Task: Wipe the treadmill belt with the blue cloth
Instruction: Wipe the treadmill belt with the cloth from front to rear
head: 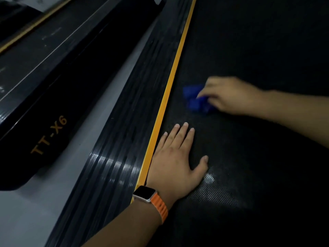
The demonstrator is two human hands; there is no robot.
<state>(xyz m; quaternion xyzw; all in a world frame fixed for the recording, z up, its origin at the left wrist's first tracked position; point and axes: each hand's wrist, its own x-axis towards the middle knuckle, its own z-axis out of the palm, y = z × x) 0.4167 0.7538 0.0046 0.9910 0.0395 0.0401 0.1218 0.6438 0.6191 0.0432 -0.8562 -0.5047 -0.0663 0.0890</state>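
The dark, dotted treadmill belt (249, 50) fills the right side of the head view. A bunched blue cloth (193, 98) lies on the belt close to its left edge. My right hand (229, 95) reaches in from the right and grips the cloth, fingers curled over it, blurred by motion. My left hand (176, 157) rests flat on the belt nearer to me, fingers straight and spread, its edge beside the yellow strip. An orange-strapped watch sits on that wrist.
A yellow strip (170, 82) runs along the belt's left edge, with a ribbed black side rail (124, 122) beyond it. Further left is grey floor (58, 168) and a second black machine marked TT-X6 (49, 134).
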